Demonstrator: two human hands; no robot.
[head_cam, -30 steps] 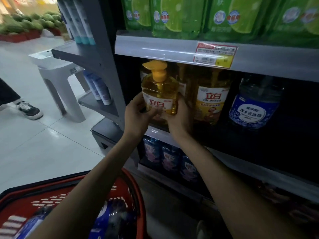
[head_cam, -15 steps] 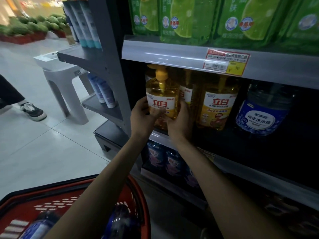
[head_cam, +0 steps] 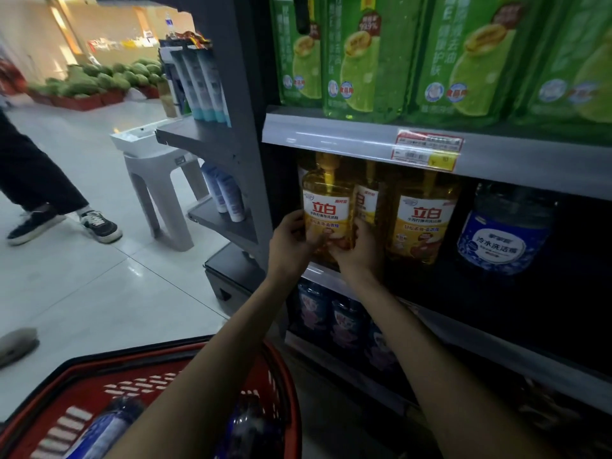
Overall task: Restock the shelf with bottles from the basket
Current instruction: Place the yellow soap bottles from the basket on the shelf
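Bottle: the yellow pump bottle (head_cam: pixel 326 213) stands upright at the left end of the middle shelf (head_cam: pixel 314 275), with its label turned to us. Another yellow bottle (head_cam: pixel 422 223) of the same brand stands near it on the right.
Hands: we hold it low down from both sides. The left hand (head_cam: pixel 291 243) has its fingers (head_cam: pixel 296 223) curled round the left flank, and the right hand (head_cam: pixel 359 250) grips the right flank.
Change: a second ago the pump head showed in front of the rail above; now it sits tucked under that rail, so the bottle has gone deeper into the row.
Meaning: we judge this bottle all but placed — what remains is to let go and draw the hands back.
Base: our hands cover it, so we cannot tell whether it rests fully on the shelf.
Risk: the gap to the upright post on the left looks tight, so a knock while letting go could tip the bottle.
Basket: the red basket (head_cam: pixel 284 376) sits below our forearms and holds at least two blue bottles (head_cam: pixel 99 432) — so restocking is not finished.
Neighbours: a blue-labelled bottle (head_cam: pixel 503 236) stands further right, with dark room behind it.
Above: green pouches (head_cam: pixel 364 61) stand on the upper shelf, and a price tag (head_cam: pixel 427 154) is fixed to its rail.
Aisle: a white stool (head_cam: pixel 155 187) stands well to the left, and a passer-by's shoe (head_cam: pixel 99 225) shows on the floor.
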